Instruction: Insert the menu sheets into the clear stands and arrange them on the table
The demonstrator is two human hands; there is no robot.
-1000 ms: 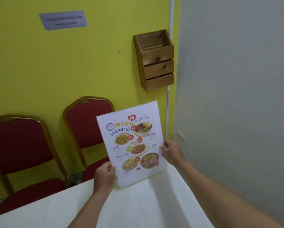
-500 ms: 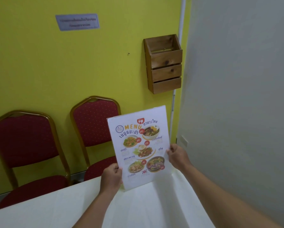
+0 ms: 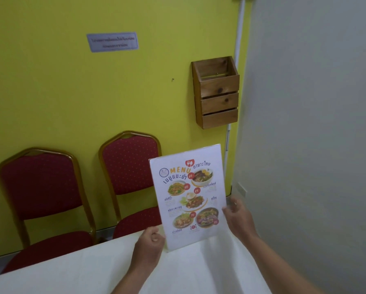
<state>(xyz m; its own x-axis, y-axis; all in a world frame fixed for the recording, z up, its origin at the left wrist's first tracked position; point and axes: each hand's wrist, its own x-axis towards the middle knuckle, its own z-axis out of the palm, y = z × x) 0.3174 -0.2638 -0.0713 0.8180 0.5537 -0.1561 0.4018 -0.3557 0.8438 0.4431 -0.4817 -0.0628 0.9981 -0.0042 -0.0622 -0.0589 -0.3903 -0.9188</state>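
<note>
A colourful menu sheet sits inside a clear stand (image 3: 188, 194), which is upright on the white-clothed table (image 3: 93, 270) near its far right corner. Its base rests on the cloth. My left hand (image 3: 149, 246) is at the stand's lower left edge, fingers curled against it. My right hand (image 3: 238, 218) is beside the lower right edge, blurred, with fingers spread and only the thumb close to the plastic.
Two red chairs with gold frames (image 3: 40, 196) (image 3: 131, 177) stand against the yellow wall behind the table. A wooden wall box (image 3: 218, 94) hangs above the stand. A grey wall (image 3: 315, 145) closes off the right side.
The stand has come down from mid-air onto the far corner of the table. My right hand has loosened from its edge. The view has tilted down and left.
</note>
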